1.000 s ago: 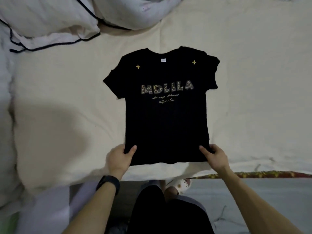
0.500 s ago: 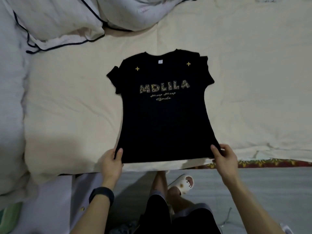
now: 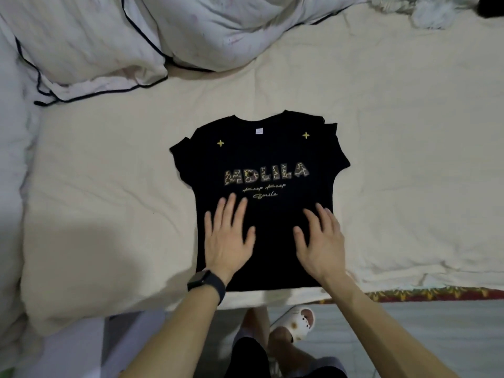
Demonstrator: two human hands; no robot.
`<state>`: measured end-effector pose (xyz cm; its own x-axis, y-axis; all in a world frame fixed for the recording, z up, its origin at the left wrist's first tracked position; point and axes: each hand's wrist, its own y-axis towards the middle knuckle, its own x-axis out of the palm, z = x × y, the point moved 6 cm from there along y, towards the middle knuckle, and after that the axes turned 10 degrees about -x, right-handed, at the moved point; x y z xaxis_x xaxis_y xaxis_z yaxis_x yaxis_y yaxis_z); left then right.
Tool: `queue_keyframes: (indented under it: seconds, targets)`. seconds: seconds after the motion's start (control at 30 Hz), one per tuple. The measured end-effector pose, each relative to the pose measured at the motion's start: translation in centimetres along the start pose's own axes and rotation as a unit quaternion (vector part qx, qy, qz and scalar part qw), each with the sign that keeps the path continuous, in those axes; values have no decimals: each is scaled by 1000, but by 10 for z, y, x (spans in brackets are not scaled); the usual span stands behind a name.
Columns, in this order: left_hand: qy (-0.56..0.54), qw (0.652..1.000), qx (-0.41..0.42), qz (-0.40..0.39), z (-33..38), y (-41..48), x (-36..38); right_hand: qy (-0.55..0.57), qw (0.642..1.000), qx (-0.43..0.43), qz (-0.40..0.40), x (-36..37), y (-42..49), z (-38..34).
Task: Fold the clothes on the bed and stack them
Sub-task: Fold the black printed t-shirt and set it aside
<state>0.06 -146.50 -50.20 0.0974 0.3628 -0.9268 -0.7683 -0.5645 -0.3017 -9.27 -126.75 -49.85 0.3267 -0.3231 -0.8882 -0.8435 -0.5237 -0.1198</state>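
Black T-shirt (image 3: 268, 236), face-up on bed (image 3: 109, 214); left hand (image 3: 227, 237) and right hand (image 3: 320, 238) press flat-fingered, gripping nothing, likely smoothing before folding.

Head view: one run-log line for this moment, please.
phase: pre-fold | black T-shirt: flat on bed, print up | left hand: open, palm on shirt | right hand: open, palm on shirt

The bed (image 3: 409, 137) is covered by a cream sheet (image 3: 109, 203). A black T-shirt (image 3: 268, 236) is laid flat, print up, with its hem at the near edge. White pillows (image 3: 90, 50) with dark piping are heaped along the far edge.
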Motion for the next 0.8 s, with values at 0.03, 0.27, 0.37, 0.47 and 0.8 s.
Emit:
queue_keyframes:
  seconds: [0.03,0.27,0.37,0.47,0.8]
  targets:
    - [15,999,31,-3,9,15,6,-12,1000,-27,-7,6,15,-10]
    - [88,990,76,-84,-21,98,57,-109,988,-32,-107,66,66,30]
    - [96,987,71,-105,-29,98,57,-105,987,43,-112,67,50,56]
    - [118,984,60,-122,-14,101,46,-34,992,87,-90,57,47,52]
    - [56,965,237,-100,160,220,0,411,777,443,175,2,105,117]
